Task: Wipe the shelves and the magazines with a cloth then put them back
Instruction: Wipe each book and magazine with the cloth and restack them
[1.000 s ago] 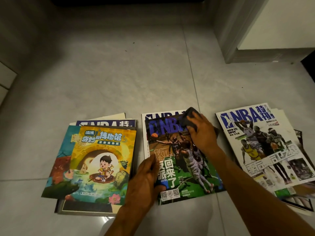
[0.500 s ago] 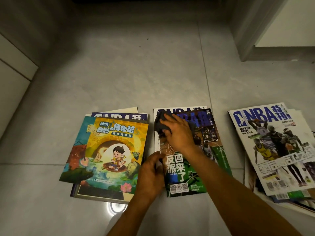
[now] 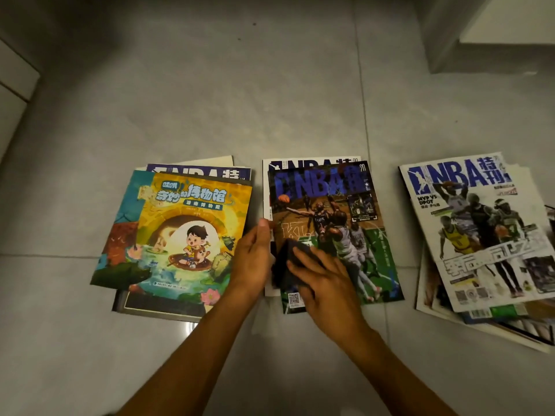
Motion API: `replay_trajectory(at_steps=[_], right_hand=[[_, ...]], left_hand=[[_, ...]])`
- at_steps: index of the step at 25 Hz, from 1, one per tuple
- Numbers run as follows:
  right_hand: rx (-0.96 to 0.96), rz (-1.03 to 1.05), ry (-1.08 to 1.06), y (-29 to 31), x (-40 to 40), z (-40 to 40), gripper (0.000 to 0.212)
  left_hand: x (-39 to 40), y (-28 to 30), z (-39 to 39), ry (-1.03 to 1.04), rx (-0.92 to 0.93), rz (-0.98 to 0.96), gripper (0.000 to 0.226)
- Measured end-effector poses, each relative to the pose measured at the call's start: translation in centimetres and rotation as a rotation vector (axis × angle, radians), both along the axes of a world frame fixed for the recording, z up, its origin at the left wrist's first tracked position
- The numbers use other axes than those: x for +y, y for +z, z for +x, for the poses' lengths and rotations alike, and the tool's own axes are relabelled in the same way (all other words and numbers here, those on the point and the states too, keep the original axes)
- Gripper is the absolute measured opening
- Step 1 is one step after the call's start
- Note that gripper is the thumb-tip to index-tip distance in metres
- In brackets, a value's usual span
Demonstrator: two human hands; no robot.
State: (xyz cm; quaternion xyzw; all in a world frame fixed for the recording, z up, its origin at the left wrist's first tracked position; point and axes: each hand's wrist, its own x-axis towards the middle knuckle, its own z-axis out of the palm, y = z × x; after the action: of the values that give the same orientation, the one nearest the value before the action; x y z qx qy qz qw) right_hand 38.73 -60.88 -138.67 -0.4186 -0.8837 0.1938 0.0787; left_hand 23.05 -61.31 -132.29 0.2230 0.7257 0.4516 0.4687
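Three piles of magazines lie on the grey tiled floor. My right hand [image 3: 326, 285] presses a dark cloth [image 3: 282, 267] flat onto the lower left of the middle NBA magazine [image 3: 333, 211], which tops a small stack. My left hand [image 3: 252, 259] grips that magazine's left edge, thumb on the cover and fingers hidden behind it. On the left, a yellow children's magazine [image 3: 186, 232] tops another pile. A white NBA magazine [image 3: 480, 223] tops the loose pile on the right.
A white cabinet or shelf base [image 3: 495, 28] stands at the back right. Pale panels [image 3: 15, 85] line the left edge. Grey floor tiles [image 3: 240, 85] stretch beyond the piles.
My right hand has dragged the cloth from the top of the middle cover across to its left and down to the lower left. The left hand stays at the left edge.
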Motion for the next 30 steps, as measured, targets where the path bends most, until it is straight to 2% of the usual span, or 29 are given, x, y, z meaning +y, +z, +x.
replay_trajectory(at_steps=[2, 4, 7, 9, 10, 12, 14, 16, 18, 20, 22, 26, 30], right_hand=[[-0.005, -0.066, -0.143, 0.1, 2.3, -2.1, 0.047], [-0.028, -0.054, -0.156, 0.0, 0.7, -2.7, 0.054], [-0.036, -0.015, 0.133, 0.4, -4.2, 1.4, 0.051], [-0.042, 0.004, 0.229, 0.4, -2.4, 4.8, 0.050], [-0.037, -0.002, 0.170, 0.2, -0.4, 5.9, 0.049], [-0.012, -0.096, -0.117, 0.2, 4.1, 6.2, 0.047], [-0.027, -0.127, -0.322, 0.8, 7.8, 3.2, 0.046], [-0.056, -0.086, -0.284, 0.9, 10.5, -2.2, 0.047], [-0.075, -0.091, -0.136, 1.6, 11.5, -7.5, 0.048], [-0.083, -0.062, -0.002, 1.4, 12.1, -9.3, 0.049], [-0.051, -0.046, 0.003, 0.6, 13.6, -7.0, 0.049], [0.034, -0.056, -0.285, -0.5, 17.6, 0.7, 0.047], [0.042, -0.042, -0.298, -0.9, 12.6, 4.3, 0.047]], left_hand=[[-0.1, 0.3, 0.2, -0.021, -0.005, -0.026, 0.036], [0.0, 0.5, 0.2, -0.034, -0.003, -0.055, 0.039], [0.2, -0.6, 0.2, -0.073, 0.064, -0.076, 0.040], [-0.2, -2.1, 0.3, -0.159, 0.172, -0.031, 0.030], [-0.5, -3.1, 0.3, -0.242, 0.299, -0.024, 0.028], [-1.4, -4.8, 0.6, -0.460, 0.626, -0.062, 0.036], [-1.9, -5.4, 0.8, -0.570, 0.780, -0.094, 0.045], [-1.8, -5.3, 0.9, -0.618, 0.800, -0.113, 0.054], [-1.7, -5.3, 1.0, -0.660, 0.814, -0.122, 0.064], [-1.4, -5.2, 1.1, -0.666, 0.833, -0.144, 0.066], [-1.5, -5.3, 1.0, -0.641, 0.837, -0.142, 0.065], [-1.7, -5.6, 0.9, -0.631, 0.807, -0.152, 0.066], [-1.5, -5.0, 1.0, -0.634, 0.796, -0.161, 0.065]])
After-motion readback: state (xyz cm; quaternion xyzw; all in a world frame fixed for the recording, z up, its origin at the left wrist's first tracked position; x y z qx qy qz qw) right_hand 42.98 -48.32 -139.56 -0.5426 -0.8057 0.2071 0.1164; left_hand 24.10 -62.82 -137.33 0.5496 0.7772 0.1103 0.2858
